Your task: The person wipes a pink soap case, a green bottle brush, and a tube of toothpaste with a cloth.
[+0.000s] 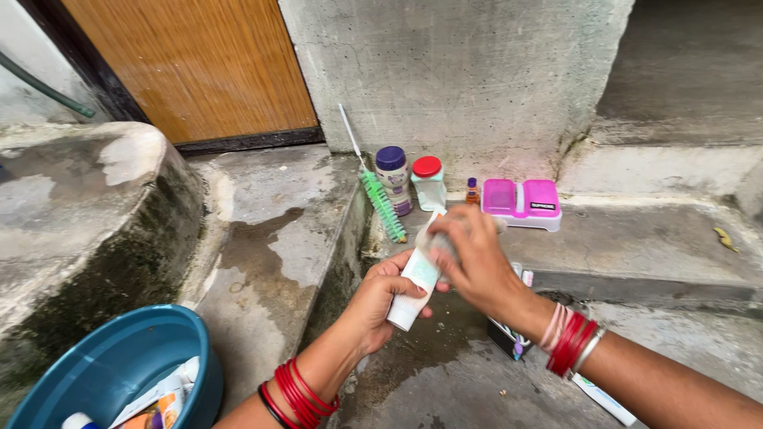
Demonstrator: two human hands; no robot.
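the left hand [380,295] has its fingers wrapped around the lower part of a white tube [419,280], and the right hand [475,256] pinches the tube's upper end, fingers closed over the top so the cap is hidden. the concrete floor [445,373] below the fingers is wet, so a slack grip could let the tube slip and land in the dirty water. a hard squeeze from the left fingers could probably push paste out once the top comes free. beyond the fingertips a green bottle brush [380,205], a purple-capped bottle [393,178], a red-capped jar [429,182] and a pink soap box [523,200] line the rough grey wall [453,71]. left of the left wrist sits a blue tub [119,365] and a wooden door [199,63] stands farther back
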